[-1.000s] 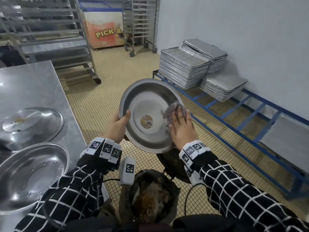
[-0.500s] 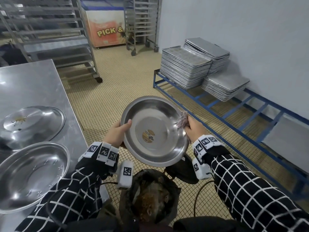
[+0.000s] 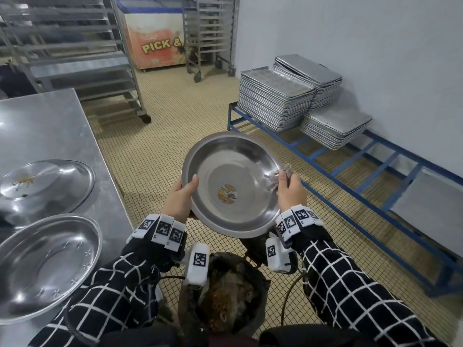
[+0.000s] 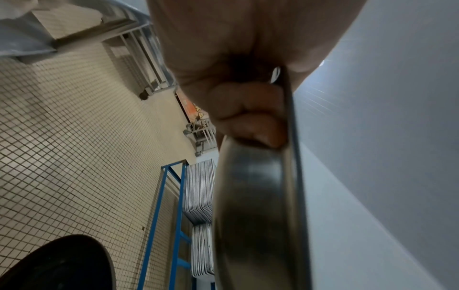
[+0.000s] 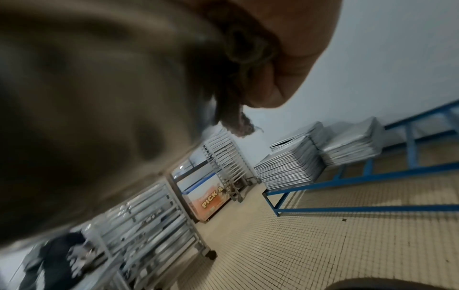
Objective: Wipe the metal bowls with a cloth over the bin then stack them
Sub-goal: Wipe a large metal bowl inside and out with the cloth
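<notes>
Left hand (image 3: 179, 197) grips the near-left rim of the metal bowl (image 3: 230, 184), thumb hooked over the edge and inside, fingers (image 4: 250, 125) curled under against the outer wall, as the left wrist view shows. Right hand (image 3: 290, 190) is at the bowl's right rim, fingers and thumb bunched round a crumpled greyish cloth (image 3: 278, 175), which is pressed against the inner wall just below the rim; a frayed end of it hangs from the fist in the right wrist view. The bowl is held in the air, tilted with its open side toward the person, a round sticker on its flat bottom. Below it, close to the person's body, sits the bin (image 3: 225, 296), lined with a dark bag and holding brownish waste. Off to the left, on the steel worktop (image 3: 50, 126), a second bowl (image 3: 47, 266) rests open side up at the near edge, and beyond it another one (image 3: 47, 185) lies upside down, specks on its base. Along the right wall, baking trays (image 3: 275, 101) are stacked on a low blue rack (image 3: 350, 176).
</notes>
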The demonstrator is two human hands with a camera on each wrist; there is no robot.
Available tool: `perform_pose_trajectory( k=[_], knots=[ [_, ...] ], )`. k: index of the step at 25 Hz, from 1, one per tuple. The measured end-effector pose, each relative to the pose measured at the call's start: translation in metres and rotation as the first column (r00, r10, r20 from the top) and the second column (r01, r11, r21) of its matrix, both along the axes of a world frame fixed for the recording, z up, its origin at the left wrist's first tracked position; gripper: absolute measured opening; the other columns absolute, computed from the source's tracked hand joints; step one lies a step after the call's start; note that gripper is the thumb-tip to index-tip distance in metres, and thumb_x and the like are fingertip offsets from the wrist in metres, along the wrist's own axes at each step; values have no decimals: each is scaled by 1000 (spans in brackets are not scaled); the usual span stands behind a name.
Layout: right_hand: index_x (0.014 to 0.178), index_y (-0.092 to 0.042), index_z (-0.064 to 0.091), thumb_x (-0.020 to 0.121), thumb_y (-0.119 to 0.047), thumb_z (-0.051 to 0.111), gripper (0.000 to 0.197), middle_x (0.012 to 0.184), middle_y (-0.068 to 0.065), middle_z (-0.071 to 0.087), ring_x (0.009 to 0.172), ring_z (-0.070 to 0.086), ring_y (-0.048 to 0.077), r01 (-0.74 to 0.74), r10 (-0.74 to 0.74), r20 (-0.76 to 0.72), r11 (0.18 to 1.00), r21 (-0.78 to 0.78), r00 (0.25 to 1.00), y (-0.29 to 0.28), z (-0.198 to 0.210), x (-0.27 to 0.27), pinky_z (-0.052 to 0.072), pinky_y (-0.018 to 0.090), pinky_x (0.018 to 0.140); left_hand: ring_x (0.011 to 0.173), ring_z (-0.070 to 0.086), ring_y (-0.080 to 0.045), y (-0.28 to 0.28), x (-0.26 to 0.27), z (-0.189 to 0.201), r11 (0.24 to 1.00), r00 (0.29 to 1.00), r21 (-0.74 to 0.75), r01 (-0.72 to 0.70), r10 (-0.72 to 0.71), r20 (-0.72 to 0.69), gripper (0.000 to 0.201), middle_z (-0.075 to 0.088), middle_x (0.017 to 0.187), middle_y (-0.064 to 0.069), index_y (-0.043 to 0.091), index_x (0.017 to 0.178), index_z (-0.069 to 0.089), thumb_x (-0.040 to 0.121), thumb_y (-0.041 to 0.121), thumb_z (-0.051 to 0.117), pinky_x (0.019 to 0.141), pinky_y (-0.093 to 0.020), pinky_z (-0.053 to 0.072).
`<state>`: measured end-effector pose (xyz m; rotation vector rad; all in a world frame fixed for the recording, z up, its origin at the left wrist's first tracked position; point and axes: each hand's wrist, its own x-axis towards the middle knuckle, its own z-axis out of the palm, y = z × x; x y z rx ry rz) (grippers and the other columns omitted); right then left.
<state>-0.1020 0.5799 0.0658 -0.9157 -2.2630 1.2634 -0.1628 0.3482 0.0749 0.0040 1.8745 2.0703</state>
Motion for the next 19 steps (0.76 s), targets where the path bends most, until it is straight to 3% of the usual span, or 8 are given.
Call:
perform_pose_trajectory(
  k=[5, 7, 11, 14, 16, 19],
  knots=[
    [94, -10, 49, 96, -29, 52, 19, 75, -8, 50, 67, 54, 11, 224, -245, -139, 963, -151, 959, -10, 1, 1, 39, 20, 55, 79, 68, -25, 18, 17, -3, 985, 990, 122, -124, 130, -45, 17, 72, 87, -4, 20, 103, 63, 98, 30, 51, 74, -38, 56],
    [94, -12, 48, 94, -29, 54, 18, 76, -10, 51, 67, 53, 7, 261, -297, -191, 946, -194, 936, -17, 2, 5, 41, 19, 56, 81, 69, -23, 20, 18, -2, 982, 990, 133, -135, 141, -33, 16, 73, 88, -2, 21, 104, 62, 97, 31, 52, 75, -36, 55],
    [96, -11, 54, 93, -29, 56, 19, 84, -5, 59, 77, 59, 9, 116, -137, -180, 985, -124, 974, -2, 10, 16, 47, 21, 64, 69, 71, -20, 3, 3, 1, 998, 992, -11, 67, -67, -108, 24, 72, 82, -1, 26, 119, 54, 95, 29, 55, 59, -32, 57],
    [95, -11, 59, 92, -30, 58, 19, 87, -1, 65, 78, 63, 11, -75, 74, -105, 997, -4, 992, 16, 23, 21, 45, 21, 65, 67, 67, -25, -15, -11, -2, 964, 964, -42, 264, -262, 56, 40, 69, 81, -8, 10, 118, 58, 90, 39, 57, 60, -36, 55],
    [97, -12, 60, 92, -33, 57, 21, 88, -1, 66, 78, 62, 9, -107, 107, -66, 994, 6, 992, 13, 25, 20, 43, 19, 62, 66, 63, -26, -17, -11, -3, 975, 967, -29, 219, -213, 139, 38, 67, 78, -10, 4, 105, 63, 90, 38, 57, 67, -37, 52],
    [101, -11, 58, 92, -37, 55, 27, 91, -1, 65, 81, 63, 13, 21, -33, -122, 995, -94, 992, -2, 18, 20, 48, 23, 64, 64, 64, -27, -15, -13, -2, 997, 990, -12, 74, -72, 122, 36, 68, 78, -10, 1, 112, 61, 93, 31, 58, 65, -37, 53]
  ],
)
